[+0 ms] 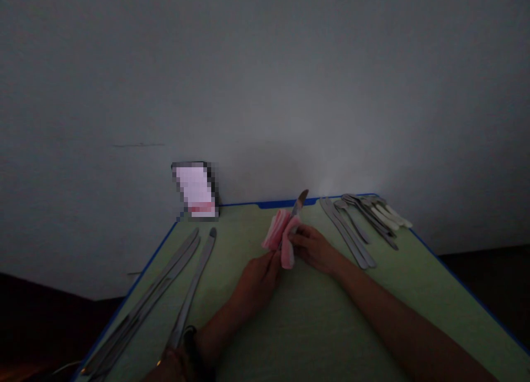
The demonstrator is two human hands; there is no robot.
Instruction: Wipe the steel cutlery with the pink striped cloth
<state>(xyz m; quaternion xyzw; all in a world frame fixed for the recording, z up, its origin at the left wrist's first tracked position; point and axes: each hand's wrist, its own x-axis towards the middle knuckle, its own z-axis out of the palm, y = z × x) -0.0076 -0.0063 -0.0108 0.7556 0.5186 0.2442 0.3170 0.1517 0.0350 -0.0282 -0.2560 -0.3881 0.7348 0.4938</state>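
A table knife point(303, 199) points up and away from me above the middle of the table, its blade tip bare. Wrapped around part of it is a pink-and-white striped cloth point(278, 230), with folds on both sides of the blade. My left hand point(257, 280) is closed at the lower end of the knife; its handle is hidden there. My right hand point(311, 247) pinches the cloth against the knife from the right. To the left lie several table knives point(201, 274), handles toward me. A dark band circles my left wrist.
At the right of the green table point(323, 327) lie more knives point(348, 235), spoons point(351, 219) and several white-handled pieces of cutlery point(385, 216). A phone-like device with a blurred, lit screen point(194, 189) leans against the grey wall point(265, 95) at the back left.
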